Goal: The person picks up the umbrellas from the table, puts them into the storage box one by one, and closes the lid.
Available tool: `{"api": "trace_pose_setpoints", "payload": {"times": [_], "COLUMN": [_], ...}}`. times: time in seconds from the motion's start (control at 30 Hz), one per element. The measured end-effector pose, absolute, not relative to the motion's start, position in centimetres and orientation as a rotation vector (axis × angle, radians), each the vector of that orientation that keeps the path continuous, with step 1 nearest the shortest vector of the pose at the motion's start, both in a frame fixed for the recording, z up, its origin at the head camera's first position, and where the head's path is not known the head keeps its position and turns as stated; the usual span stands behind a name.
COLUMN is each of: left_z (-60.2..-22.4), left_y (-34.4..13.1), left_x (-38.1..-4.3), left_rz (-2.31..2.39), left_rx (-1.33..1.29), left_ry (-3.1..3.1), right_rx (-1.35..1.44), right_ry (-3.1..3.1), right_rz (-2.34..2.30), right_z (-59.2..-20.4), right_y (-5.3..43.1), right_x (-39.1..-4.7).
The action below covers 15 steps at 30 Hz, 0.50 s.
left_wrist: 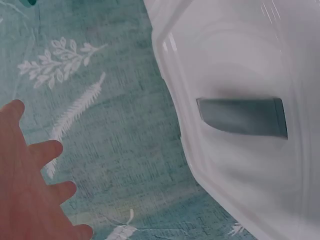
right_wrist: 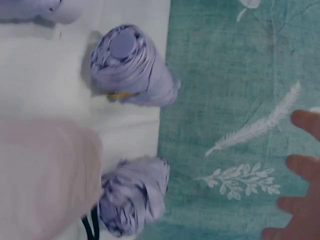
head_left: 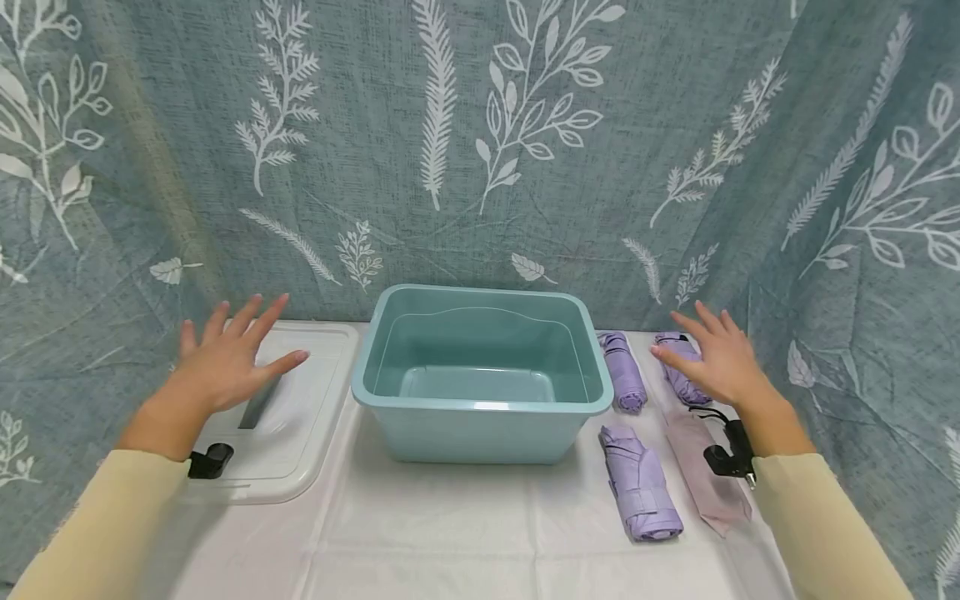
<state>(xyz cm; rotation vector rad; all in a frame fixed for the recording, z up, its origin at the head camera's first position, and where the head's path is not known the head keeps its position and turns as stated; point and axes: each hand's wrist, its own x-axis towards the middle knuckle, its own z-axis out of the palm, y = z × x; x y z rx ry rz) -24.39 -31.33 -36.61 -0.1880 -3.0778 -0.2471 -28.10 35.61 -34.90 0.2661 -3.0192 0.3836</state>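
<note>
My left hand [head_left: 225,367] is spread by the lid [head_left: 300,425] left of the tub [head_left: 480,433], my right hand [head_left: 716,358] near the purple rolls [head_left: 639,483] right of it, well apart and holding nothing, so no grasp seems begun and one would call for reaching and curling fingers.

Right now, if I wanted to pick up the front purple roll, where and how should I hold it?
I'd take the front purple roll around its middle, the right hand coming from above and gripping across its width. It lies lengthwise on the white cloth, long and narrow, with a strip of cloth showing between it and the pink pouch.
</note>
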Motion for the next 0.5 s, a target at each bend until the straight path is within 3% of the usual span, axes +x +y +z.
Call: {"api": "trace_pose_setpoints", "payload": {"times": [0.5], "left_z": [-37.9], "left_y": [-29.1], "left_x": [-23.2], "left_rz": [-0.345], "left_rx": [-0.243], "left_ry": [-2.96], "right_rx": [0.367], "right_ry": [-2.845], "right_rz": [0.715], "right_z": [-36.8], "right_y": [34.8], "right_x": [-26.0]}}
